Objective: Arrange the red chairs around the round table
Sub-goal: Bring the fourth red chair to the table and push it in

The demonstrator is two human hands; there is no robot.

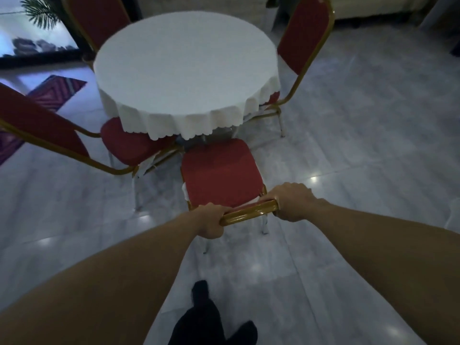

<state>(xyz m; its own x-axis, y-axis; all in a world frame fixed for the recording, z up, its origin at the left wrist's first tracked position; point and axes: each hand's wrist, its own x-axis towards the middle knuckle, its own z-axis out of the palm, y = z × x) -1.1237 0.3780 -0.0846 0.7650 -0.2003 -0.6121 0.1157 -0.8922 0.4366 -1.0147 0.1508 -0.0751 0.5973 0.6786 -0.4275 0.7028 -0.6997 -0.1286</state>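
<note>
Both hands, left point(210, 221) & right point(293, 201), w/ grip clenched on near red chair's point(220, 173) gold top rail; push straight, seat just under round tabletop point(186, 68), w/o snagging tablecloth point(174, 128).

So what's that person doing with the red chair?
A person is holding a red chair by the gold top rail of its back, the left hand at one end and the right hand at the other. Its seat points at the round table, which has a white cloth, and the front edge is just at the cloth's hem. Three other red chairs already stand around the table: one on the left, one at the far left and one on the right.
</note>
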